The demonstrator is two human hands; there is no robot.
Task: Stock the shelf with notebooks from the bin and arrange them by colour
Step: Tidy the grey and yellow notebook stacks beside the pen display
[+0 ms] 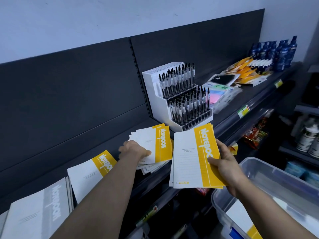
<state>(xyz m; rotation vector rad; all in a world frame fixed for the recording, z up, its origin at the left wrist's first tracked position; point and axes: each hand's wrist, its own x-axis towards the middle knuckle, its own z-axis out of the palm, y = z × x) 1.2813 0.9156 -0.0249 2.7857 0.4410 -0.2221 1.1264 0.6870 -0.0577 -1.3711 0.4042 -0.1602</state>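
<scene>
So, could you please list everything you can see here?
Grey notebooks: one pile, grey, shelf far left.
Yellow pile: one, yellow-white, beside the grey.
Fanned notebooks: several, yellow-white, mid-shelf.
Held notebooks: few, yellow-white, above shelf edge.
Pens: many, black, in white stand.
Packets: several, orange, beside bottles.
Bottles: several, blue, far right.
Bin: one, clear, lower right.
Shelf: one, dark, ahead.
Left hand: holds fanned notebooks.
Right hand: grips held notebooks.

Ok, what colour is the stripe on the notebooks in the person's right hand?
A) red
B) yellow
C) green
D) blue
B: the notebooks gripped by the right hand have a yellow band with the word Notebook on it next to a white part, the same as the stack that the left hand holds.
</scene>
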